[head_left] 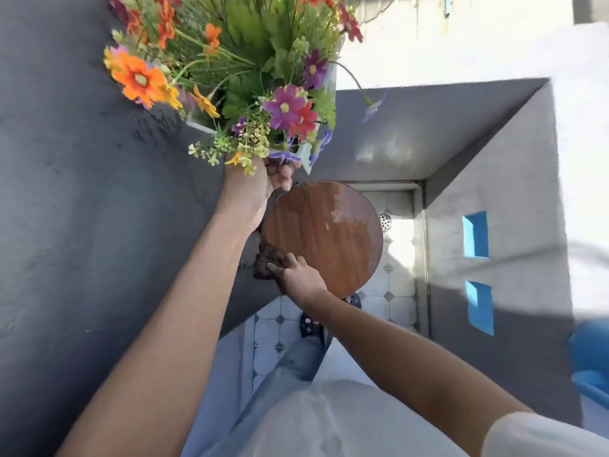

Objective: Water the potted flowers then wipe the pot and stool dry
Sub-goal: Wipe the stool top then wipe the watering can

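Observation:
My left hand grips the white pot of colourful flowers by its lower edge and holds it lifted above the stool; most of the pot is hidden by blooms. Below it is the round wooden stool top, with a wet sheen across its far right part. My right hand presses a dark brown cloth onto the stool's near left edge, fingers curled round the cloth.
A dark grey wall runs close along the left. Tiled floor with a round drain lies under the stool. A grey wall with blue openings stands at the right, and a blue container sits at the right edge.

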### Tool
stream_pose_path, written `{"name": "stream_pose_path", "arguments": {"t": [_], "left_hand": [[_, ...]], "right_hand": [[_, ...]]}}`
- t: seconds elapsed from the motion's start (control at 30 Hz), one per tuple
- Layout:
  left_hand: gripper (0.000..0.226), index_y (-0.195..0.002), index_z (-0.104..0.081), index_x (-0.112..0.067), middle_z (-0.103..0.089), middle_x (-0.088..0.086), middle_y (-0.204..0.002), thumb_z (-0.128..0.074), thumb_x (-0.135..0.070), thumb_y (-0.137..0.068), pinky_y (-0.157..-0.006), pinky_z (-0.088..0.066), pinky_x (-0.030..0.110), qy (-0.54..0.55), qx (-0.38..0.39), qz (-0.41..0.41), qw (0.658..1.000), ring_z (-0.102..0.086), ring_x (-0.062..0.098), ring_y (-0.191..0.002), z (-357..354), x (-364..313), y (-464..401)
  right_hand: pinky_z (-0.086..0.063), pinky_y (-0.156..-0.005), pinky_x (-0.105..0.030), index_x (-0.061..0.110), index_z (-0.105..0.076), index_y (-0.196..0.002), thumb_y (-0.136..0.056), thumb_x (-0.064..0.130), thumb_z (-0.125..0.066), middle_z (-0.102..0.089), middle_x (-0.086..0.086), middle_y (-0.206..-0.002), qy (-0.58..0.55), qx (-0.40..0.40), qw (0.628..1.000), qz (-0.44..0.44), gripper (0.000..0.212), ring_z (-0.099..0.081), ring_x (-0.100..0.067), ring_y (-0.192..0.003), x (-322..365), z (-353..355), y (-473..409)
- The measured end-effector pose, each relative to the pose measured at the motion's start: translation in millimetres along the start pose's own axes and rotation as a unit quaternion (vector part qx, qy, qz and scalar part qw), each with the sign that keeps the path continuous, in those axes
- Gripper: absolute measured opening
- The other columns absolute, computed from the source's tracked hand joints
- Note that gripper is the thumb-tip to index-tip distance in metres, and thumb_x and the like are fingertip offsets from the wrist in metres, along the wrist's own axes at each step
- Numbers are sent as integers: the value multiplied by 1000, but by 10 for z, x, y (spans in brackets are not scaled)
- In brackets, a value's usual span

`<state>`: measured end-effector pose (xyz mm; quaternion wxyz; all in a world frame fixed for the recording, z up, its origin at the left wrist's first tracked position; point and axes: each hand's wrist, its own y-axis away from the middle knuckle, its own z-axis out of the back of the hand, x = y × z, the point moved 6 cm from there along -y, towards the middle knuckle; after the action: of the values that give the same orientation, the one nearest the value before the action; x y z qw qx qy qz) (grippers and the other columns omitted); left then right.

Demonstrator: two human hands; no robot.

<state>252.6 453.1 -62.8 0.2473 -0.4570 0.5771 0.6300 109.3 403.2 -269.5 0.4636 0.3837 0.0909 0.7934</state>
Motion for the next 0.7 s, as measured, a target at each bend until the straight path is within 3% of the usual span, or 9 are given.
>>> {"name": "stream_pose_path", "arguments": {"t": [0.13, 0.23, 0.37, 0.5, 0.7], "left_hand": [[39, -80, -59, -6, -66, 5, -55, -24, -3, -95, -39, -39, 20, 20, -6, 20, 1000, -50, 8, -42, -15, 68, -7], [40, -78, -59, -6, -66, 3, -53, -24, -2, -95, -39, -39, 19, 19, -11, 24, 999, -50, 7, -41, 16, 87, -17], [39, -80, -60, -6, -65, 3, -58, -24, -1, -96, -40, -40, 19, 10, 5, 7, 1000, -51, 7, -43, 77, 99, -53], [38, -80, -60, -6, -65, 5, -58, -25, -4, -96, -39, -40, 20, 18, -3, 2, 1000, -50, 8, -43, 95, 72, -111], [37, -78, -59, -4, -65, 10, -60, -25, -1, -93, -38, -39, 21, 32, -10, 7, 999, -50, 10, -42, 120, 61, -208]], "right_hand": [[-53, -89, -45, 34, -42, -149, -97, 14, -56, -39, -10, -135, 8, -88, 996, -23, 58, -42, -34, -122, -529, 395, 48], [-50, -88, -35, 37, -53, -142, -100, 19, -53, -45, -10, -137, -25, -186, 976, -112, 46, -49, -34, -124, -1264, 948, 31], [-52, -91, -37, 32, -63, -133, -92, 28, -56, -53, -12, -125, -63, -213, 960, -173, 42, -55, -34, -113, -1783, 1257, 38], [-51, -98, -43, 29, -56, -140, -91, 53, -59, -45, -10, -134, -32, -193, 969, -153, 55, -45, -30, -124, -1505, 1024, 131], [-56, -84, -45, 29, -54, -142, -100, 30, -55, -43, -9, -130, -29, -149, 987, -43, 42, -43, -29, -119, -626, 338, 103]]}}
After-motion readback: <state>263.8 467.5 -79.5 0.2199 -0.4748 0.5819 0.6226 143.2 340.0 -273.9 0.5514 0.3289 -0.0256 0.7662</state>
